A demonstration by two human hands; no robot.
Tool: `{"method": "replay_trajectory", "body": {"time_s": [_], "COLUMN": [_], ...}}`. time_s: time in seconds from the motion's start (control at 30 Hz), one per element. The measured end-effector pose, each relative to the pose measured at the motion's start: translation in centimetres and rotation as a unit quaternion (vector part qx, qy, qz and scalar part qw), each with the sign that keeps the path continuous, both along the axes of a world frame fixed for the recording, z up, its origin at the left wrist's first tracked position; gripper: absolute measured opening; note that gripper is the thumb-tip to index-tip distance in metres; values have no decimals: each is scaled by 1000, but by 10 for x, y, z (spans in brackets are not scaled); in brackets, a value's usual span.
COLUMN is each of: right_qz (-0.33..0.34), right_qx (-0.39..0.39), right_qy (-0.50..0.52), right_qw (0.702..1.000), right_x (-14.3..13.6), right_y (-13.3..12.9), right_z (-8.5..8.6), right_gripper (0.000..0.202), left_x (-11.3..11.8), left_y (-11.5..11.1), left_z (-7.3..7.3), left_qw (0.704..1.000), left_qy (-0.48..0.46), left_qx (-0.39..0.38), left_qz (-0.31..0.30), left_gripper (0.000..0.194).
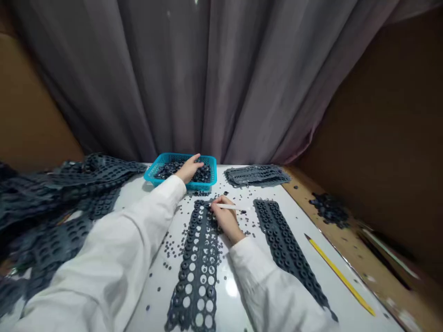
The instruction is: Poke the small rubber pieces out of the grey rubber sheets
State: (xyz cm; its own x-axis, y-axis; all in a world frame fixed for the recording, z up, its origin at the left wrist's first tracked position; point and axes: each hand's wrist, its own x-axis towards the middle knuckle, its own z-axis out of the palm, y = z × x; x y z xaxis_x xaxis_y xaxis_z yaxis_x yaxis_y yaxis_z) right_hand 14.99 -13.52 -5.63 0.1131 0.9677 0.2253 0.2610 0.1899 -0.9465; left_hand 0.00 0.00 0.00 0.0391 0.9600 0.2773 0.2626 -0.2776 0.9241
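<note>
My left hand (188, 168) reaches over the blue basket (152, 180), its thumb and fingers apart above the small dark rubber pieces (169, 168) inside. My right hand (226, 215) is closed round a slim white stick (230, 206), held like a pen, with its tip at the far end of a perforated dark rubber sheet (196, 258). Many round holes in that sheet show the white table through them. Along its edges, ring shapes remain in place. Small dark discs (170, 249) lie scattered about it.
To the right lies another rubber sheet (285, 240), full of rings, then a yellow pencil (339, 274). Stacked strips (256, 175) rest at the back. Perforated sheets (58, 230) heap up on the left. A dark pile (328, 210) sits on the brown board. A grey curtain (194, 78) hangs behind.
</note>
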Motion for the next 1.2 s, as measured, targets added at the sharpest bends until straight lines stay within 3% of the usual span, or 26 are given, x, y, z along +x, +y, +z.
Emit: {"method": "replay_trajectory", "body": {"time_s": [0.1,0.17,0.27,0.37,0.43,0.57,0.8,1.03,1.2], "right_qz": [0,0,-3,-10,-13,-15,-21,-32,-31], "right_qx": [0,-1,-5,-6,-6,-4,1,4,6], "right_qy": [0,0,-1,-7,-12,-27,-49,-60,-51], "right_qw": [1000,1000,1000,1000,1000,1000,999,998,998], "right_x": [0,-1,-1,-2,-2,-3,-4,-4,-3], "right_y": [4,6,7,7,8,9,8,8,5], "right_z": [-4,-7,-8,-8,-8,-8,-10,-11,-6], "right_gripper": [5,5,6,7,8,9,8,9,8], "left_x": [-8,-14,-20,-19,-17,-9,-4,-16,-24], "left_y": [-21,-36,-55,-62,-61,-59,-61,-56,-60], "left_z": [-2,0,3,-2,-8,-17,-14,-24,-28], "left_qw": [997,977,896,819,802,799,804,858,889], "left_qy": [69,163,344,461,493,506,494,415,373], "left_qx": [47,132,224,179,154,139,127,84,47], "left_qz": [-6,-35,-168,-290,-300,-295,-306,-290,-262], "left_gripper": [42,31,15,13,16,18,9,12,29]}}
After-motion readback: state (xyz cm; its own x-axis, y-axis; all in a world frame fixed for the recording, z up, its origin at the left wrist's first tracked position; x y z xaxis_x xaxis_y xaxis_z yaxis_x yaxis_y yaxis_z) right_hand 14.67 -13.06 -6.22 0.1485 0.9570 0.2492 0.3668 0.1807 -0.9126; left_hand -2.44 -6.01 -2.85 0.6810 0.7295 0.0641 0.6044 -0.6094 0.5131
